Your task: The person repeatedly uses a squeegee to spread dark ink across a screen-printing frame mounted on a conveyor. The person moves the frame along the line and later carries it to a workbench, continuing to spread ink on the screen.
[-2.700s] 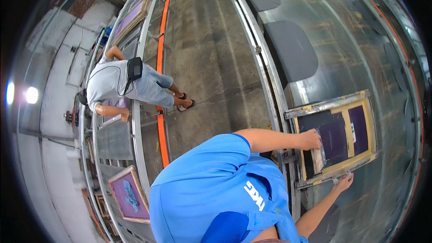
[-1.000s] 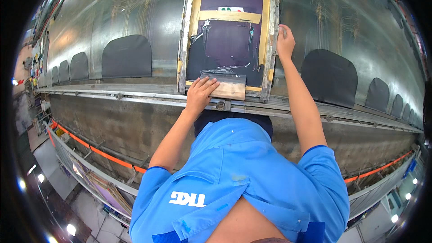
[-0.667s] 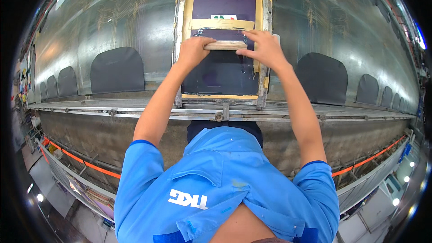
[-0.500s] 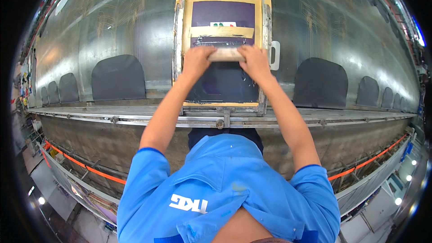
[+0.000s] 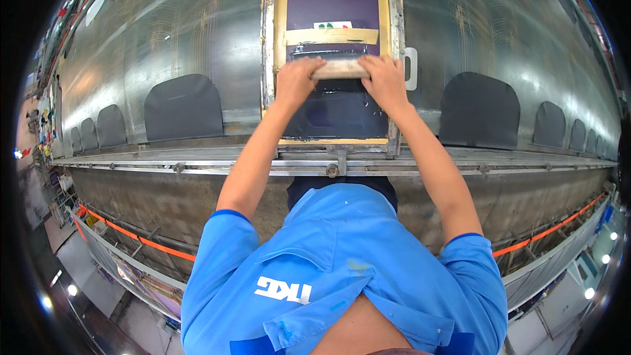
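Note:
My left hand and my right hand grip opposite ends of a wooden squeegee, lying crosswise over a screen with purple mesh. Dark wet ink covers the screen's lower part. Its metal frame is edged with yellow tape, and a tan tape strip crosses it above the squeegee, below a small white patch with green and red marks. A white handle sticks out at the frame's right side.
The long metal table carries dark rounded pieces in rows to both sides of the screen. A metal rail runs along its near edge, above the floor. An orange strip runs behind me at both sides.
I have turned to face the screen. My right hand left the frame's right side for the squeegee, which both hands moved from the near edge to mid-screen. The co-worker is out of view.

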The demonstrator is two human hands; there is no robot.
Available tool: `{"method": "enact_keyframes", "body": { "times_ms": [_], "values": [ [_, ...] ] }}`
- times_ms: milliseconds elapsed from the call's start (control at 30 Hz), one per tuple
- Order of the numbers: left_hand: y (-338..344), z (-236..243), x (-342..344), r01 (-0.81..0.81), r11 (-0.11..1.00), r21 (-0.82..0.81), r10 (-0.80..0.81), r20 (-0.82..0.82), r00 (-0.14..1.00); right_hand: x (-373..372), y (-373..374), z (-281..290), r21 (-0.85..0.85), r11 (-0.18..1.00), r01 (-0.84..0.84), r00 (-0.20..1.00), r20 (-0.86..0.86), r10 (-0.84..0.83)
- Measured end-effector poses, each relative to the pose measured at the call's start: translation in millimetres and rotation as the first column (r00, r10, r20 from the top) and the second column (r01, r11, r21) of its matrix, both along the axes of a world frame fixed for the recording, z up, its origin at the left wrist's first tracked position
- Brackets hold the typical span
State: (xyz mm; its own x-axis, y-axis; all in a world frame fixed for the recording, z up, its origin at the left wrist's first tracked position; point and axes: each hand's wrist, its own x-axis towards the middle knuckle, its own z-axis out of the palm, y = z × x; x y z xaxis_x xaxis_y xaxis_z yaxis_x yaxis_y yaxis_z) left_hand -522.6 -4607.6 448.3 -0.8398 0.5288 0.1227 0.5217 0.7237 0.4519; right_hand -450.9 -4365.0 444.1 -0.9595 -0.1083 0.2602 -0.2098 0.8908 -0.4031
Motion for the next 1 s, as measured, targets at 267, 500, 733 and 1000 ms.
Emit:
{"method": "enact_keyframes", "body": {
  "times_ms": [267,500,733,1000],
  "values": [
    [-15.1,-0.4,65.8,0.022,0.993,-0.115,-0.01,0.103,0.995,75.3,-20.5,-5.5,-0.098,0.995,0.031,0.972,0.237,-0.007],
    [-23.9,11.1,73.4,0.052,0.996,-0.073,-0.04,0.165,0.985,77.9,-22.3,10.7,-0.127,0.991,0.04,0.986,0.164,-0.019],
    [18.4,15.9,-39.0,-0.093,0.982,-0.166,0.12,0.162,0.979,-38.0,4.6,-12.1,0.052,0.993,0.107,0.993,0.048,-0.11],
    [13.2,14.7,11.8,-0.069,0.987,-0.143,0.096,0.188,0.977,24.5,-12.9,-21.0,-0.094,0.983,0.161,0.971,0.193,-0.14]
  ]
}}
